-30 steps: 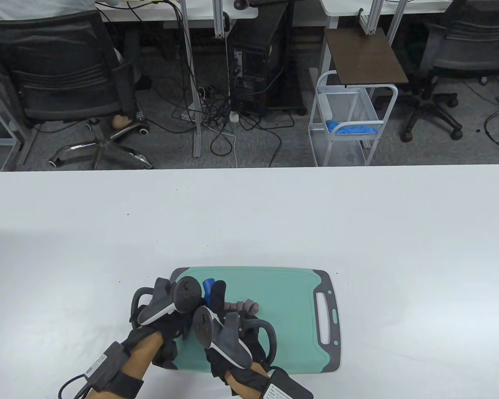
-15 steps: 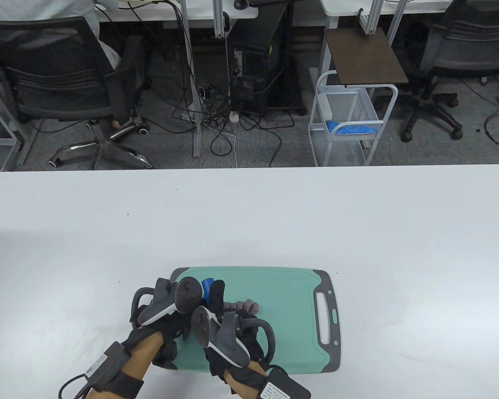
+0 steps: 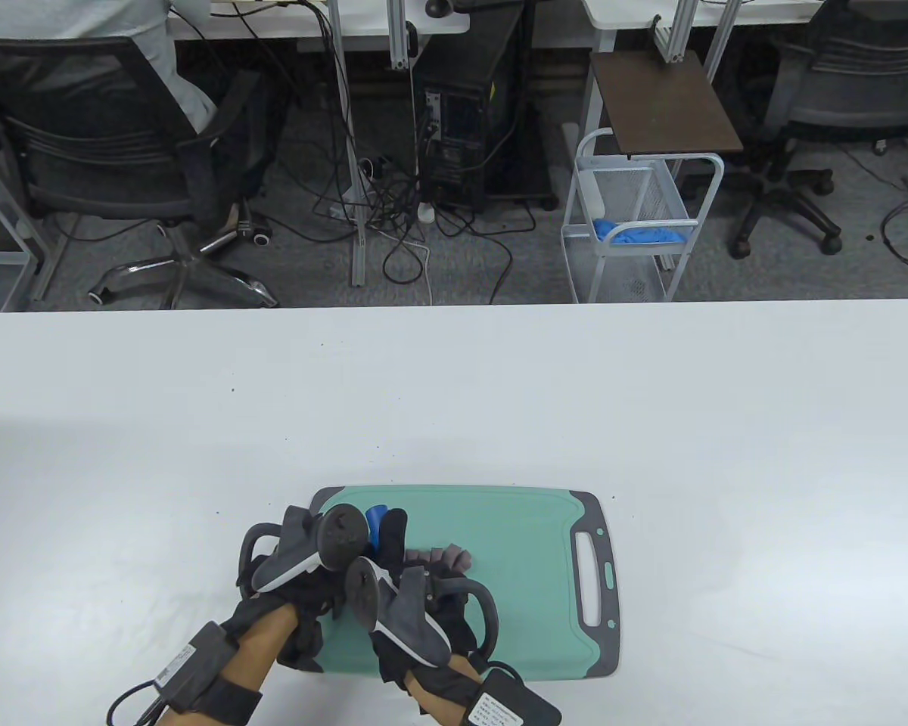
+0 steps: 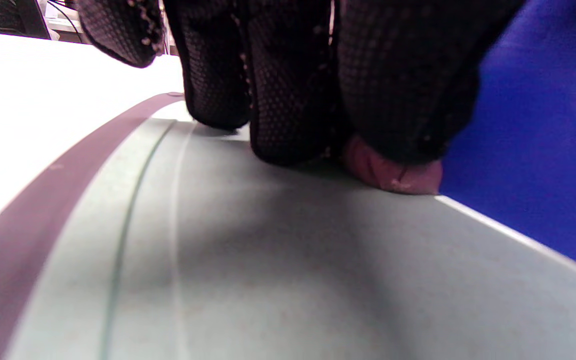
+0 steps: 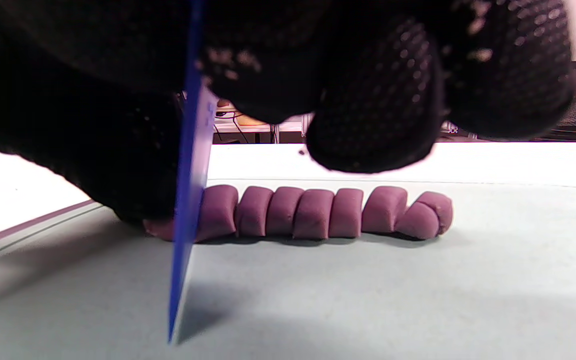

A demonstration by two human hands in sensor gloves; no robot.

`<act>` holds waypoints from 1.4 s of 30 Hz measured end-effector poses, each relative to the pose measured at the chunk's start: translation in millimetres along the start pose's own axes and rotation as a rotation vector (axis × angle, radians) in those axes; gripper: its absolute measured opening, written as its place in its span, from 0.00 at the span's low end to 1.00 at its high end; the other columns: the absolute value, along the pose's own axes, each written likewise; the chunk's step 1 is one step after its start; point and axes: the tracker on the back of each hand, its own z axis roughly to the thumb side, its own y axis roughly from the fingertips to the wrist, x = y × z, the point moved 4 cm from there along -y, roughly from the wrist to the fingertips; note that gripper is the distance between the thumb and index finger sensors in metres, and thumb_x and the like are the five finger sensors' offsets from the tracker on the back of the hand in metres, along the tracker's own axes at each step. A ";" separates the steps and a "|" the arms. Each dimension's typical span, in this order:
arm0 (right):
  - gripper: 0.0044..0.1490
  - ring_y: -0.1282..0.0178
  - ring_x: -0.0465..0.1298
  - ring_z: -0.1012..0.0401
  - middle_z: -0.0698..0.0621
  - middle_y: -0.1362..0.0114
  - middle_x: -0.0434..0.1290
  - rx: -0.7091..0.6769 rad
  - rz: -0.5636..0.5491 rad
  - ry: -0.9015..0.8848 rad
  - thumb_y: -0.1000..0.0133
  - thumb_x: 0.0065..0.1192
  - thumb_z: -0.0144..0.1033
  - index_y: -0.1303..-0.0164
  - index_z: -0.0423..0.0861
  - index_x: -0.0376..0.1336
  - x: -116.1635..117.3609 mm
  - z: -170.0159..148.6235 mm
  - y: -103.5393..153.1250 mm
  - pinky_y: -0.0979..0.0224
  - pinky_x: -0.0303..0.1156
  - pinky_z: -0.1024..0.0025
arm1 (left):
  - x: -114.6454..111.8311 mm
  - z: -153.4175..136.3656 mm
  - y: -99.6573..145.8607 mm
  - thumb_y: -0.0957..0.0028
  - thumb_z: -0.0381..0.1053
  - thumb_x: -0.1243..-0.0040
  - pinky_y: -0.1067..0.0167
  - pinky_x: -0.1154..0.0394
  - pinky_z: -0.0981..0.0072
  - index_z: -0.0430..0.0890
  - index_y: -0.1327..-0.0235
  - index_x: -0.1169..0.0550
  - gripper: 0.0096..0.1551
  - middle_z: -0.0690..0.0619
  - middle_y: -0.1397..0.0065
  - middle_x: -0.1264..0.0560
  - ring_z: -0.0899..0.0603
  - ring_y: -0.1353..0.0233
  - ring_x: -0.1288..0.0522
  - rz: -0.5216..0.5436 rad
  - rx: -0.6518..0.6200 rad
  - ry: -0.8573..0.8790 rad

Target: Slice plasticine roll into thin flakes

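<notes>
A purple plasticine roll lies on the green cutting board, cut into several chunky slices that still lie in a row. My right hand holds a blue plastic blade upright, its edge down through the roll's left end on the board. My left hand presses its fingers on the uncut left end of the roll, right beside the blade. In the table view the trackers hide most of the roll and the blade.
The board sits at the near edge of a white table; its grey handle end points right. Beyond the table's far edge are office chairs, cables, a PC tower and a white wire cart.
My right hand has shifted slightly left and down with the blade. My left hand and the roll have hardly moved.
</notes>
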 end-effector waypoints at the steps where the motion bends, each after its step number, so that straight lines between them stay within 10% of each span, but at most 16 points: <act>1: 0.56 0.64 0.83 0.50 0.51 0.67 0.79 0.000 -0.002 0.001 0.50 0.65 0.47 0.24 0.43 0.37 -0.1 0.6 -0.4 0.54 0.78 0.44 | 0.0 0.0 0.0 0.70 0.59 0.23 0.28 0.30 0.39 0.56 0.57 0.10 0.25 0.59 0.49 0.12 0.41 0.28 0.20 0.000 0.000 0.000; 26: 0.56 0.63 0.83 0.49 0.51 0.66 0.80 0.015 -0.004 -0.125 0.51 0.65 0.48 0.24 0.43 0.39 -13.4 -14.5 -5.3 0.53 0.78 0.44 | -0.3 1.7 5.5 0.66 0.57 0.25 0.28 0.31 0.37 0.59 0.53 0.11 0.25 0.60 0.44 0.12 0.39 0.27 0.21 -0.020 0.022 -0.060; 42: 0.54 0.60 0.83 0.48 0.50 0.64 0.80 0.131 -0.055 -0.387 0.51 0.66 0.48 0.24 0.40 0.43 -56.1 -78.6 -1.5 0.51 0.77 0.43 | 5.6 -2.6 6.4 0.68 0.61 0.26 0.29 0.31 0.37 0.59 0.53 0.13 0.27 0.60 0.43 0.13 0.39 0.28 0.20 0.009 0.036 -0.041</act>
